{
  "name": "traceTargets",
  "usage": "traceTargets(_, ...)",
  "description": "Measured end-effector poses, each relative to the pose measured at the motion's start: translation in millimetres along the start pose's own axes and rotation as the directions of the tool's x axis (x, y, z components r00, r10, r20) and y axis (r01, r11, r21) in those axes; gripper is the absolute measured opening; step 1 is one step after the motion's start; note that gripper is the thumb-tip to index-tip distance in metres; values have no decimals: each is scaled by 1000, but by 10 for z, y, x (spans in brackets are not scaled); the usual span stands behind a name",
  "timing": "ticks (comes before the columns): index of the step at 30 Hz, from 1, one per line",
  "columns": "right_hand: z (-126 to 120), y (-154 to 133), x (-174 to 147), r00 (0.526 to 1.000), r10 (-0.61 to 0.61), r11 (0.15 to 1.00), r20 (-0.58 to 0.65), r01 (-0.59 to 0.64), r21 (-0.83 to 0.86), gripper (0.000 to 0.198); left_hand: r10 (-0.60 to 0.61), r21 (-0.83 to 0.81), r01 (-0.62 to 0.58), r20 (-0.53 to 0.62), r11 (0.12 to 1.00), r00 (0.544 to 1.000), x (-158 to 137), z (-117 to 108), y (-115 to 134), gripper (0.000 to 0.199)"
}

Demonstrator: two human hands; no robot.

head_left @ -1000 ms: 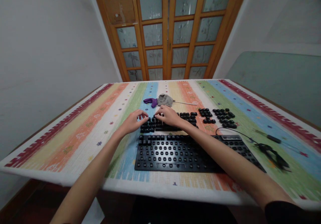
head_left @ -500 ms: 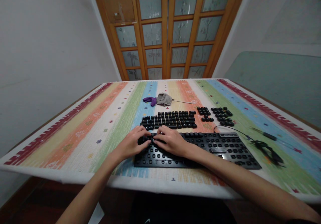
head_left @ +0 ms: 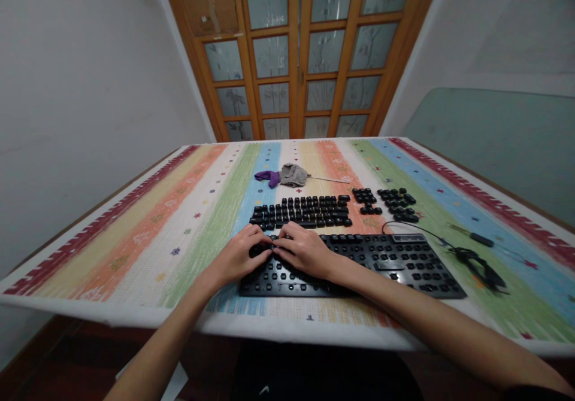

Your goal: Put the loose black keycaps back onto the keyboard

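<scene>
A black keyboard [head_left: 309,289], most of its keycaps off and bare switches showing, lies flat at the table's near edge. Over its upper left part, my left hand [head_left: 240,253] has thumb and index finger pinched together at the top rows. My right hand [head_left: 305,250] meets it there, its fingers bent and closed, fingertips almost touching the left ones. A small dark piece shows between the fingertips, too small to name for sure. Just behind the keyboard, loose black keycaps [head_left: 300,211] sit in keyboard order, with further keycaps [head_left: 398,203] grouped to the right.
Farther back lies a grey and purple cloth [head_left: 293,175] with a thin rod [head_left: 330,179]. On the right are a bundled black cable [head_left: 478,268] and a dark-handled tool [head_left: 482,239]. A striped cloth [head_left: 188,209] covers the table. Wooden glass doors [head_left: 299,78] stand beyond.
The view has shifted slightly. Both hands stay at the same part of the keyboard, with my fingertips moved only a little.
</scene>
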State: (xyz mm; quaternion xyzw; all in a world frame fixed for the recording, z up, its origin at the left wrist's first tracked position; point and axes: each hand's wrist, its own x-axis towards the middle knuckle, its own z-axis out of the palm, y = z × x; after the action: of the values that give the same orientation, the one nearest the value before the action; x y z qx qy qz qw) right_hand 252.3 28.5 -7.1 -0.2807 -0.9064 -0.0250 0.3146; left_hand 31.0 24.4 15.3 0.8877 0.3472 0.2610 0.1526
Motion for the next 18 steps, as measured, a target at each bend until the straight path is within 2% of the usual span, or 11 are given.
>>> traceTargets(12, 3, -14, -6, 999, 40, 999, 10, -40, 1, 14, -39, 11, 39, 16, 999, 999, 11, 2, -8, 4)
traceTargets(18, 34, 20, 1, 1000, 20, 1000, -9, -20, 11, 17, -31, 6, 31, 24, 1000, 999, 42, 11, -26, 13)
